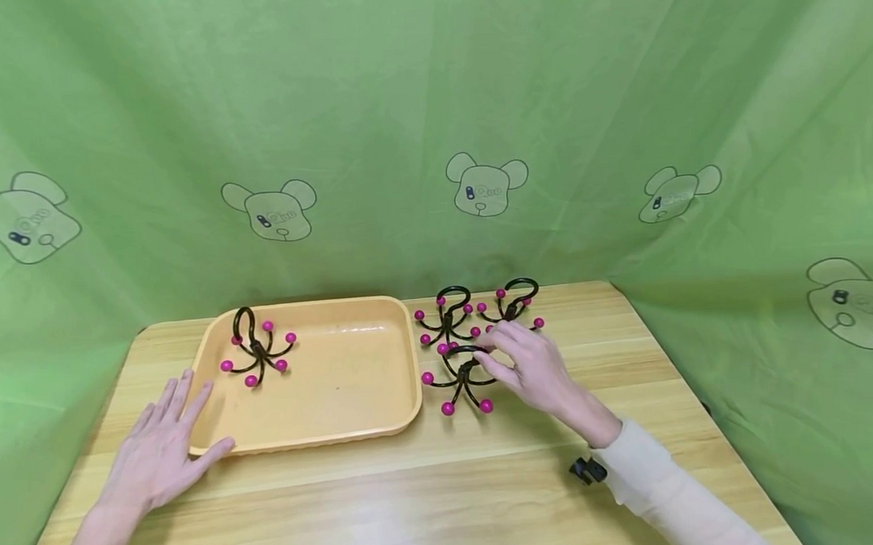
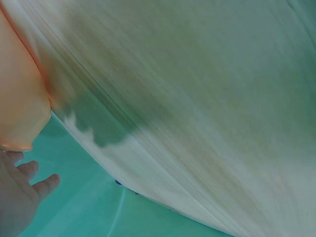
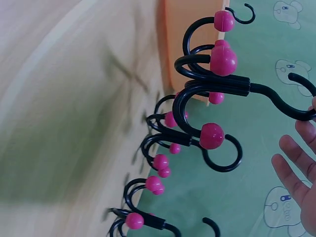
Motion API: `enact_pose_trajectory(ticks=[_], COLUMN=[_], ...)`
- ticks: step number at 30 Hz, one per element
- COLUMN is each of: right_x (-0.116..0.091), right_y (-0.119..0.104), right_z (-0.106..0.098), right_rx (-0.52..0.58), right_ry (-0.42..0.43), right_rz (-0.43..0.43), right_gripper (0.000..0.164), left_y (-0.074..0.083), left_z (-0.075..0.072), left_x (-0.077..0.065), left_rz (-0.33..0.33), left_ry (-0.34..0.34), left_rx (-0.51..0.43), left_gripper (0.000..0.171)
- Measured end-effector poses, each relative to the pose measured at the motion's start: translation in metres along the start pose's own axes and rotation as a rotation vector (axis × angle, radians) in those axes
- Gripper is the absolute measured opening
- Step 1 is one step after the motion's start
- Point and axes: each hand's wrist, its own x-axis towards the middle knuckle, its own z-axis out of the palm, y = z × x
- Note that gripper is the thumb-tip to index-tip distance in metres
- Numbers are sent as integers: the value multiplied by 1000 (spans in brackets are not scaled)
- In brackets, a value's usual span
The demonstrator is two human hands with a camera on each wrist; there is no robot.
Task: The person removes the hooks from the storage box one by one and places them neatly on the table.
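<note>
My right hand [image 1: 530, 365] pinches the curved top of a black hook hanger [image 1: 463, 374] with thumb and index finger, while the other fingers stay loose. This hanger has several curved arms tipped with pink balls. In the right wrist view the held hanger [image 3: 217, 85] lies largest, its shadow falling apart from it on the wood. My left hand [image 1: 154, 455] lies with fingers spread against the left rim of a pale orange tray [image 1: 339, 388]. A similar hanger [image 1: 258, 349] stands inside that tray, toward its left.
Two more such hangers, one behind the held one [image 1: 448, 322] and one farther right [image 1: 511, 310], stand on the wooden table [image 1: 387, 507] right of the tray. Green curtain [image 1: 402, 105] with bear-head prints encloses the back and sides. A small black clip [image 1: 588, 470] shows at my right cuff.
</note>
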Motion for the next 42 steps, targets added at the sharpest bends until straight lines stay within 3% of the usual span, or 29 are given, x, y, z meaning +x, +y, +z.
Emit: enact_pose_trajectory(ticks=[10,29,42], right_x=[-12,-26,-25], right_y=[8,22,22], right_z=[8,27,29], right_rx=[32,97,117], right_ry=[-60,-81,-96], right_rz=[16,69,117], right_gripper=[16,17,17], left_y=[-1,0,0], left_z=[1,1,2], left_x=[2,2,0], left_rz=[2,4,1], left_ry=[0,-1,6], left_rx=[9,11,3], left_gripper=[99,98,98])
